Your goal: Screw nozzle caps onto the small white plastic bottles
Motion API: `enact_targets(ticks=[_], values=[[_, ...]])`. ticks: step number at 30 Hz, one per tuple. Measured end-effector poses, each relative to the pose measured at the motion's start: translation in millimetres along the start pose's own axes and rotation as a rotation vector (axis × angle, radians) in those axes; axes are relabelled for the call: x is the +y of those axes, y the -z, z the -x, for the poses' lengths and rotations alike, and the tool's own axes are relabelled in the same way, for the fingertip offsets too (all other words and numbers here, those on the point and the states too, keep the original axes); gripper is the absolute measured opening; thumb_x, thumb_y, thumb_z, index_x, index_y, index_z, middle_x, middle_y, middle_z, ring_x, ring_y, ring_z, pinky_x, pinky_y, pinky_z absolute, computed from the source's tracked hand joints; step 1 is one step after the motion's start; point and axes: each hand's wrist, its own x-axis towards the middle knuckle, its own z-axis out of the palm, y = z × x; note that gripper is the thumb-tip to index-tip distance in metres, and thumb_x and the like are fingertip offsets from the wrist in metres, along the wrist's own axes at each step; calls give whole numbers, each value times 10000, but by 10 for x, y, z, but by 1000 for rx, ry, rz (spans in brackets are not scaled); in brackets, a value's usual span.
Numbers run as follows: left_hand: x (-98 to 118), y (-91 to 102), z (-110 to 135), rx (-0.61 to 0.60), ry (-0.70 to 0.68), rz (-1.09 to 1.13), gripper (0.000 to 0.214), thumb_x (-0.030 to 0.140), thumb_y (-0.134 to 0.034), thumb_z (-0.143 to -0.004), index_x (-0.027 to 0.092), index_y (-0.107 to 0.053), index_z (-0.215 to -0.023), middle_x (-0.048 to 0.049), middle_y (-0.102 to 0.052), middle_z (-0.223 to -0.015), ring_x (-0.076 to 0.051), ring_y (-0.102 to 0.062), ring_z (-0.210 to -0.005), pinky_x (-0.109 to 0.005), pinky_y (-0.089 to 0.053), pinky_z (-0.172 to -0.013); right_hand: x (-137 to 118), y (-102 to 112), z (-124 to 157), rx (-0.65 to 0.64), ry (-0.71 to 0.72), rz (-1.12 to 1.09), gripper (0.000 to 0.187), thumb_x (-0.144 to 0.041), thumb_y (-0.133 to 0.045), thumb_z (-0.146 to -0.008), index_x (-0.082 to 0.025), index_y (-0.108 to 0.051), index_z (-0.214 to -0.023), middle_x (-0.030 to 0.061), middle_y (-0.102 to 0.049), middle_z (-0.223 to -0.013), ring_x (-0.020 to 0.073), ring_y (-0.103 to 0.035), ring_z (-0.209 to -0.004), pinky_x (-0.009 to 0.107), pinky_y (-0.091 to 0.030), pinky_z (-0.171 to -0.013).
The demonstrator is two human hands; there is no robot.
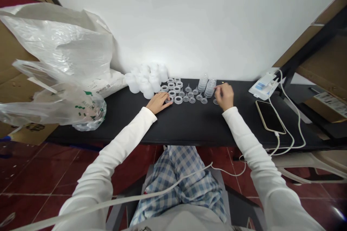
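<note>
On the black table (189, 122) lie several white plastic rings (173, 87) in rows, several small clear cone-shaped pieces (192, 98) and two short stacks of clear caps (206, 85). A cluster of white cups (146, 77) stands behind them on the left. My left hand (158, 102) lies flat with fingers stretched out, fingertips touching a ring at the near left of the rows. My right hand (225, 96) is curled just right of the cap stacks, fingers pinched near a small clear piece; what they hold is too small to name.
A large clear plastic bag (54, 75) slumps over the table's left end. A phone (269, 116) on a white cable and a white power strip (264, 85) lie at the right. White wall runs behind. Cardboard boxes stand at both sides.
</note>
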Motion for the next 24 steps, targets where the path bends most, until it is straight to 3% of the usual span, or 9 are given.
enact_targets(ticks=[4, 7, 12, 16, 20, 24], values=[[-23, -45, -13, 58, 16, -59, 277, 442, -581, -932, 171, -617, -976, -181, -592, -1204, -307, -610, -1053, -472, -488, -961, -404, -265, 48, -285, 337, -34, 335, -312, -356, -996, -229, -615, -801, 85, -596, -757, 237, -550, -753, 399, -436, -744], [-33, -81, -41, 75, 52, -128, 230, 376, -607, -911, 161, -599, -992, -193, -575, -1213, -327, -597, -1060, -475, -483, -931, -611, -444, 3, -351, 467, -34, 301, -274, -380, -995, -217, -611, -811, 80, -597, -782, 220, -539, -758, 376, -414, -738], [5, -103, -139, 107, 65, -182, 322, 327, -643, -856, 137, -571, -1105, -212, -579, -1237, -365, -575, -1103, -487, -459, -923, -730, -614, -133, -320, 443, 32, 287, -236, -373, -1002, -202, -624, -866, 94, -611, -848, 233, -536, -825, 382, -397, -778], [130, -63, -257, 110, -10, -153, 270, 269, -526, -907, 156, -597, -1141, -184, -613, -1234, -335, -573, -1149, -464, -433, -958, -718, -630, -172, -304, 402, 34, 301, -243, -357, -1009, -201, -626, -880, 100, -611, -864, 242, -529, -834, 391, -397, -793], [277, -52, -340, -44, -159, -103, 301, 352, -475, -965, 200, -646, -1161, -141, -651, -1242, -300, -583, -1171, -462, -391, -1027, -646, -542, -137, -262, 375, 13, 320, -257, -346, -1010, -215, -619, -848, 95, -609, -861, 238, -542, -830, 390, -418, -787], [269, -89, -331, -174, -276, -74, 289, 427, -500, -969, 238, -679, -1094, -110, -678, -1190, -272, -608, -1127, -434, -410, -1010, -517, -373, -73, -204, 304, -31, 304, -281, -371, -996, -226, -612, -819, 99, -622, -849, 246, -565, -835, 403, -442, -784]])
